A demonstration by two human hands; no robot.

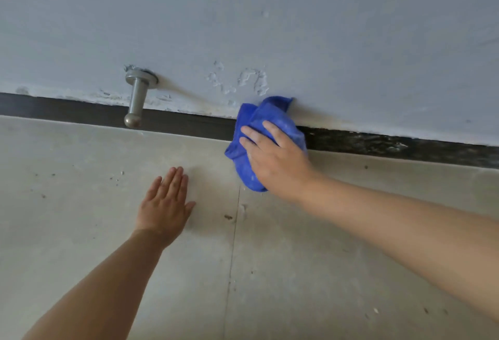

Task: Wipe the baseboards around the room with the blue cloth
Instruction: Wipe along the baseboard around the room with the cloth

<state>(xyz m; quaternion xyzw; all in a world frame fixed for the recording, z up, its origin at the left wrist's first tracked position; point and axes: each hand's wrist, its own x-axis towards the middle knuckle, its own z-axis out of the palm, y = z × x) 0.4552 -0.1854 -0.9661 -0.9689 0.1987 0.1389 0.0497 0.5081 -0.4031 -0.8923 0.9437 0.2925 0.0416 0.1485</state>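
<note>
**A:** Fingers (270, 130) of right hand (278, 158)?

**B:** Laid nearly straight and slightly apart over blue cloth (270, 112), pressing it against baseboard (189, 125). Thumb hidden, so cannot tell whether pinching as well.

**A:** And left hand (166, 204)?

**B:** Flat on floor (81, 231), fingers (175, 180) straight and close together, holding nothing. About 7 o'clock from the cloth, a little apart.

**A:** Whereabouts of the cloth?

**B:** Bunched where baseboard meets floor, covering the dark strip there. Upper corner touching wall (270, 15), lower end spilling onto floor. Just off frame centre, toward 1 o'clock.

**A:** Handling?

**B:** Looks soft, light and limp. Folds to any shape, with nothing to break. Probably best held as now, wadded under a flat palm, spreading pressure along the strip. Might snag on rough patches. Toward 3 o'clock of the cloth, speckled and grimy strip; toward 9 o'clock, smoother and cleaner-looking.

**A:** Anything nearby?

**B:** Metal doorstop (136, 99) jutting from the wall at 10 o'clock from the cloth, well apart. Flaking paint (251, 80) just above the cloth at 12 o'clock. Likely calls for gentle strokes near those flakes.

**A:** Containers?

**B:** None in view: no bucket or basin.
</note>
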